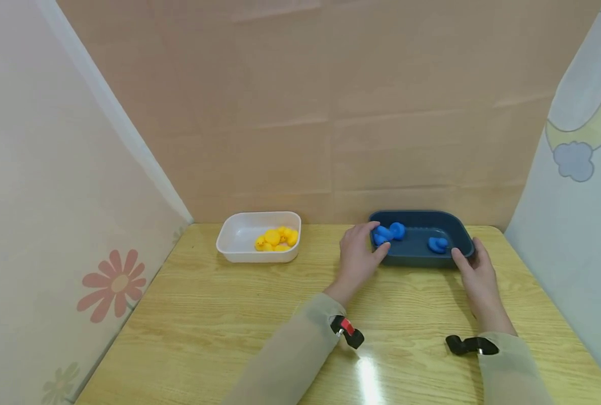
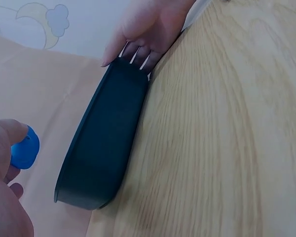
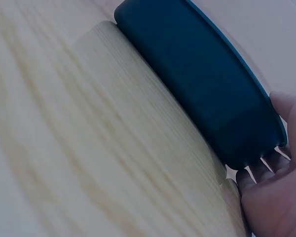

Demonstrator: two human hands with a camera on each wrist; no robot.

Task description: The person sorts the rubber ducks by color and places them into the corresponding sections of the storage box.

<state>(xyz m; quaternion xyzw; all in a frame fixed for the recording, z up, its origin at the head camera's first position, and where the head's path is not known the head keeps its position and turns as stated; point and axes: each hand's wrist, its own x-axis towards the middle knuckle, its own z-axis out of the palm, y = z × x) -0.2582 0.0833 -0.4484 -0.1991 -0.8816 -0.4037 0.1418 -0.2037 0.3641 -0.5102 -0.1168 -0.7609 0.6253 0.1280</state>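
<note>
My left hand [image 1: 358, 256] is at the left end of a dark blue plastic tray [image 1: 417, 261] and pinches a blue toy duck [image 2: 25, 149] between thumb and fingers. Close beside that hand, more blue toy ducks [image 1: 397, 230] show in the tray's left part. Another blue duck lies alone toward the tray's right side. My right hand [image 1: 480, 281] grips the tray's right end, its thumb at the rim and its fingers against the end wall, as the right wrist view shows.
A white plastic tray [image 1: 229, 256] with several yellow toy ducks [image 1: 272, 237] stands to the left on the wooden table [image 1: 204, 315]. Brown paper [image 1: 331, 112] rises behind the table's far edge. Patterned white sheets [image 1: 77, 169] border both sides.
</note>
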